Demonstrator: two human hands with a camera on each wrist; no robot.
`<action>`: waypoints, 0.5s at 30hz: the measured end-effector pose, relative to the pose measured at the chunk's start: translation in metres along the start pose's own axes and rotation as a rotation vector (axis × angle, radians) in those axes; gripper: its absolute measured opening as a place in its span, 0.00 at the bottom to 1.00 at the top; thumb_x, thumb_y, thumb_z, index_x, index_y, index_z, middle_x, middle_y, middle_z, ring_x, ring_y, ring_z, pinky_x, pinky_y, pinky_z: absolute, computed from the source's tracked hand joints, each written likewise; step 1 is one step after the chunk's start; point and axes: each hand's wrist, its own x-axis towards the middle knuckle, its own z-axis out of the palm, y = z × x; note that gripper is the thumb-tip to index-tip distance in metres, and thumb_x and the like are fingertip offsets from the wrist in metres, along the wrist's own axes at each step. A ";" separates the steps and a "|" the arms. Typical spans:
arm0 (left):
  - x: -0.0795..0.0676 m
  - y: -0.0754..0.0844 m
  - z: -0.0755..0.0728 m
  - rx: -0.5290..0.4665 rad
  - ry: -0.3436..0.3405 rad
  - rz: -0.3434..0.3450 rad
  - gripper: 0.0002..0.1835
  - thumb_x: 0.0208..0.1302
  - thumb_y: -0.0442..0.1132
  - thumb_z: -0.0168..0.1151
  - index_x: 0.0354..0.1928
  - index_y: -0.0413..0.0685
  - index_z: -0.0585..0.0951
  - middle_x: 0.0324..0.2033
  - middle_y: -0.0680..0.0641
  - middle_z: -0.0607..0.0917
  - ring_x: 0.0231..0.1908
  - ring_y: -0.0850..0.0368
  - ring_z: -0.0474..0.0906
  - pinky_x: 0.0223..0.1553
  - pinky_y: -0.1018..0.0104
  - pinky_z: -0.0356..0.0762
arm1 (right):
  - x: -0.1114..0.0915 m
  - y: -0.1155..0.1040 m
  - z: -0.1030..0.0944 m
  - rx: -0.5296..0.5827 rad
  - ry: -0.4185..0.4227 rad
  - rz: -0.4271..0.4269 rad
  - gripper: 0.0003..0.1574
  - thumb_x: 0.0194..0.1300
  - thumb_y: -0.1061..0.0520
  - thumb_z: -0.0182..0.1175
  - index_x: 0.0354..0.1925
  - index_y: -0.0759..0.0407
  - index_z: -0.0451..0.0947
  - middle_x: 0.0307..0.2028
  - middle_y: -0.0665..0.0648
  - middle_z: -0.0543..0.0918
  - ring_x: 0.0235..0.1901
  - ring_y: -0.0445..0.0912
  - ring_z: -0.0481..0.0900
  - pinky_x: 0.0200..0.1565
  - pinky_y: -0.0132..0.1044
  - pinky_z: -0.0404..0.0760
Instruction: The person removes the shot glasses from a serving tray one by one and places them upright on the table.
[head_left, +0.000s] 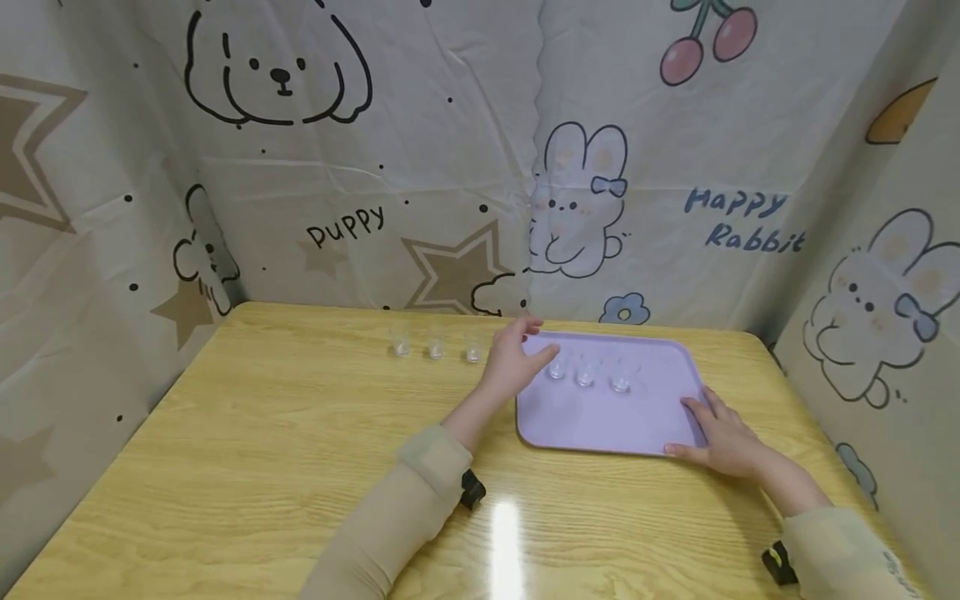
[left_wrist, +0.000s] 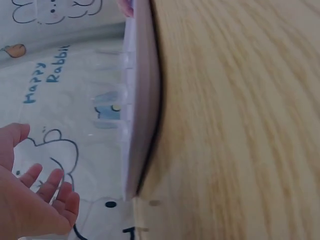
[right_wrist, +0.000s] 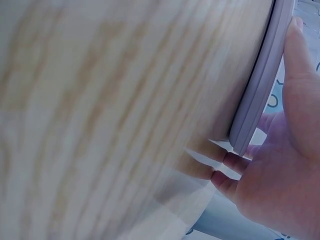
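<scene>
A light purple tray (head_left: 645, 421) lies on the wooden table. Three small clear cups, among them the middle one (head_left: 585, 374), stand in a row on its far half. My left hand (head_left: 512, 358) is raised over the tray's left edge, beside the leftmost cup (head_left: 556, 368). Its thumb and fingers are spread apart with nothing between them, as the left wrist view also shows of that hand (left_wrist: 37, 195). At the tray's near right corner, my right hand (head_left: 723, 437) holds the rim, thumb along the near edge and fingers about the right side.
Three more clear cups, including one at the left end (head_left: 402, 345), stand in a row on the table (head_left: 300, 433) left of the tray. A printed cloth (head_left: 450, 150) hangs behind the table and along both sides.
</scene>
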 end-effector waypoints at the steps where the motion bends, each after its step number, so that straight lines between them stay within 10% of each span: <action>1: 0.002 -0.003 0.002 0.002 -0.007 -0.004 0.26 0.52 0.50 0.63 0.54 0.54 0.70 0.47 0.51 0.76 0.49 0.54 0.69 0.48 0.63 0.69 | 0.000 0.000 0.000 0.003 -0.003 0.001 0.63 0.46 0.26 0.55 0.64 0.69 0.50 0.63 0.78 0.40 0.57 0.76 0.44 0.51 0.70 0.48; 15: 0.021 -0.021 0.021 0.145 -0.135 -0.042 0.26 0.50 0.50 0.65 0.52 0.53 0.72 0.45 0.52 0.78 0.46 0.55 0.68 0.44 0.63 0.68 | -0.001 -0.003 0.001 0.008 -0.030 0.021 0.63 0.46 0.26 0.55 0.64 0.68 0.49 0.63 0.78 0.39 0.57 0.77 0.43 0.51 0.70 0.47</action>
